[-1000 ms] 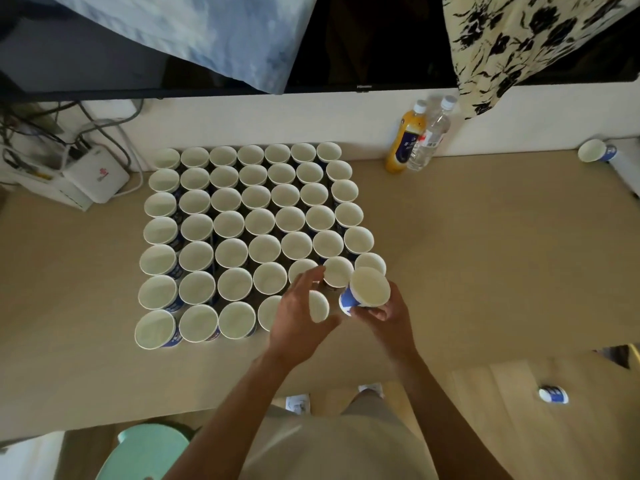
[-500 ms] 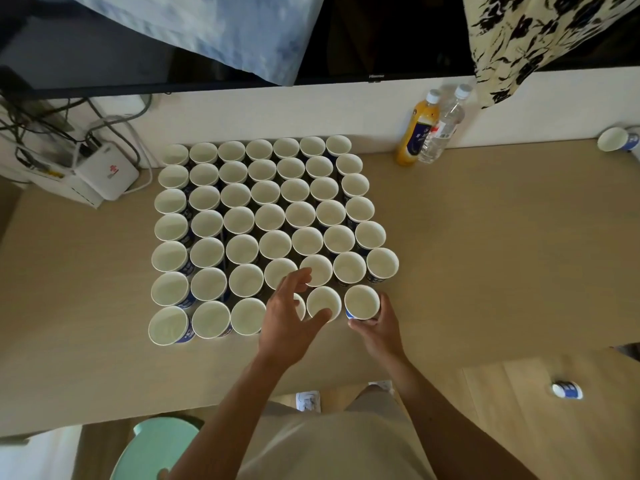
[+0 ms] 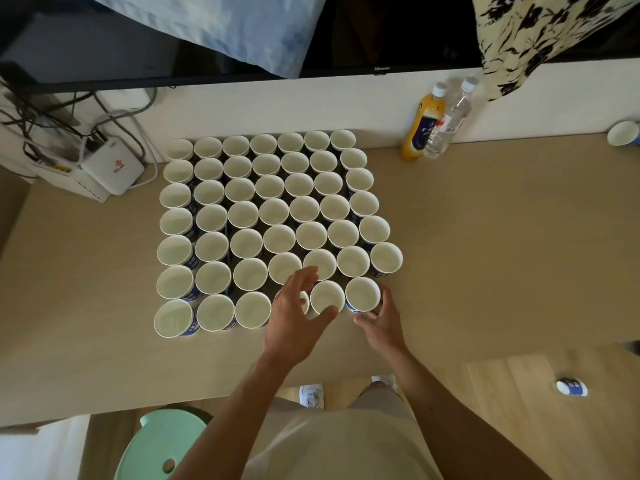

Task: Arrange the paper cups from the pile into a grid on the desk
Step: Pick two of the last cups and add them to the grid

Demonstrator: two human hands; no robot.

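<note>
Several white paper cups with blue print stand upright in a tight grid (image 3: 273,223) on the beige desk (image 3: 485,254). At the near right corner of the grid stands one cup (image 3: 362,294), and my right hand (image 3: 381,322) grips its near side. Just left of it is another cup (image 3: 327,297). My left hand (image 3: 294,315) hovers over the front row with relaxed fingers, its thumb by that cup's rim, partly hiding a cup beneath it.
An orange juice bottle (image 3: 422,124) and a clear water bottle (image 3: 450,121) stand at the back wall. A white router (image 3: 112,166) with cables sits back left. One cup (image 3: 623,133) lies far right, another (image 3: 571,387) on the floor. A green stool (image 3: 162,445) is below.
My right hand has brought the cup down from the air and set it on the desk at the grid's near right corner. My left hand stayed over the front row.
</note>
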